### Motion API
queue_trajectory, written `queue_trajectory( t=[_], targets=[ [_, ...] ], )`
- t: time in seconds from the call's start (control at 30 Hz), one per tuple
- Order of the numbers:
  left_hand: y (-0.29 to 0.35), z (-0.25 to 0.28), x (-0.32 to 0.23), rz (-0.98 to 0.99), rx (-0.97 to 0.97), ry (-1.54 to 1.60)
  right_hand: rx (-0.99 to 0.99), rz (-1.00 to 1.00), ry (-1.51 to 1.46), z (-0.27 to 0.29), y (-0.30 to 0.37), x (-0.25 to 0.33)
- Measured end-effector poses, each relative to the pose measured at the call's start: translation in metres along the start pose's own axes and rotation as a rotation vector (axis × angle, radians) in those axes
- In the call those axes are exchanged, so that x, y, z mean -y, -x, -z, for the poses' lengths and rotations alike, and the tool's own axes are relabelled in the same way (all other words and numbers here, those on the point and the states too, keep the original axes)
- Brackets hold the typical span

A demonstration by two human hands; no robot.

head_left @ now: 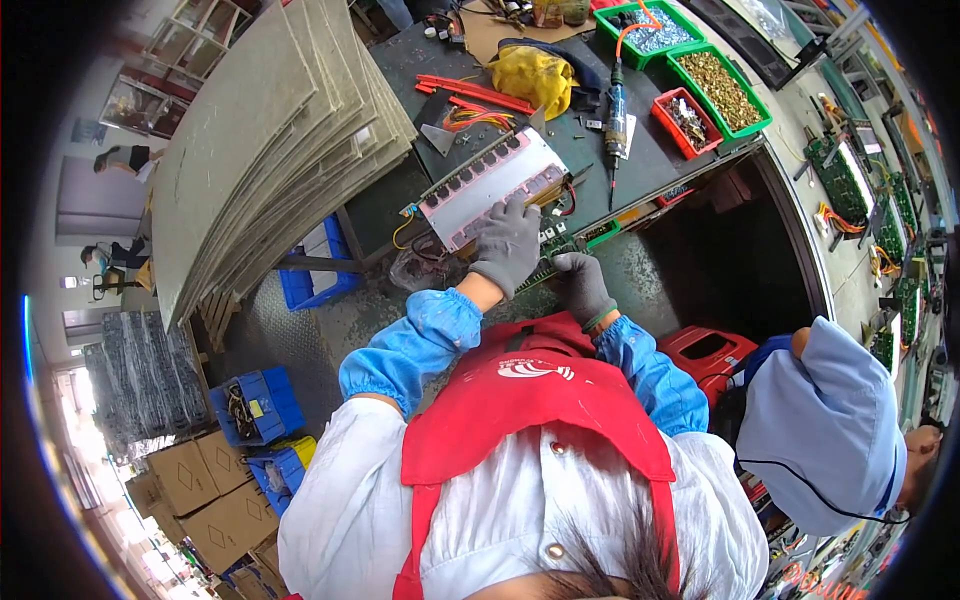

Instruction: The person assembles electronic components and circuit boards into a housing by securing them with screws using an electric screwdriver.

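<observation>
My left hand (508,245), in a grey glove, grips the near edge of a silver metal housing (490,185) with a row of black sockets. Its fingers lie bent over the top face; the thumb is hidden. My right hand (584,287), gloved too, has its fingers closed at the right end of a green circuit board (545,268). This board sits below the housing's near side, partly covered by both hands. Loose wires stick out at the housing's left and right ends.
An electric screwdriver (616,120) hangs right of the housing. Green bins (722,90) and a red bin (686,122) hold small metal parts. Red strips (475,92) and a yellow cloth (532,78) lie behind. Large stacked sheets (260,140) rise at left; a person in a cap (825,430) is at right.
</observation>
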State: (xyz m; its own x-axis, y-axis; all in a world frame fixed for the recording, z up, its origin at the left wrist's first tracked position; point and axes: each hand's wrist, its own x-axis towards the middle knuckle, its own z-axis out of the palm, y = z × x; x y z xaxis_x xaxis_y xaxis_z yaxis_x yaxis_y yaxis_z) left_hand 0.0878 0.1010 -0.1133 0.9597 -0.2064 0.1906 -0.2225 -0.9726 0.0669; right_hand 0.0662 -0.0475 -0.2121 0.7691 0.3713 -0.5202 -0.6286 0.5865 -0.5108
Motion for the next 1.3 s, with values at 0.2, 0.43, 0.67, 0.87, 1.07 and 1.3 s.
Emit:
queue_trajectory(
  t=[0.2,0.43,0.67,0.87,1.07,1.3],
  targets=[
    [-0.015,-0.010,0.000,-0.010,0.058,0.015,-0.024,-0.019,-0.068,0.001,-0.003,-0.002],
    [-0.022,-0.001,0.026,-0.104,-0.046,0.163,0.019,0.025,-0.021,-0.003,0.009,0.003],
    [-0.005,-0.013,0.025,-0.138,-0.024,0.140,0.034,-0.013,-0.098,0.009,-0.008,-0.002],
    [-0.054,0.019,0.014,-0.250,-0.201,0.302,0.040,-0.003,-0.052,-0.009,0.007,0.004],
    [-0.062,0.105,0.071,0.039,-0.213,0.704,0.041,0.043,-0.021,0.002,0.019,0.003],
    [-0.006,0.114,0.144,0.291,-0.461,0.817,0.167,0.286,-0.008,-0.028,0.086,0.046]
  ],
)
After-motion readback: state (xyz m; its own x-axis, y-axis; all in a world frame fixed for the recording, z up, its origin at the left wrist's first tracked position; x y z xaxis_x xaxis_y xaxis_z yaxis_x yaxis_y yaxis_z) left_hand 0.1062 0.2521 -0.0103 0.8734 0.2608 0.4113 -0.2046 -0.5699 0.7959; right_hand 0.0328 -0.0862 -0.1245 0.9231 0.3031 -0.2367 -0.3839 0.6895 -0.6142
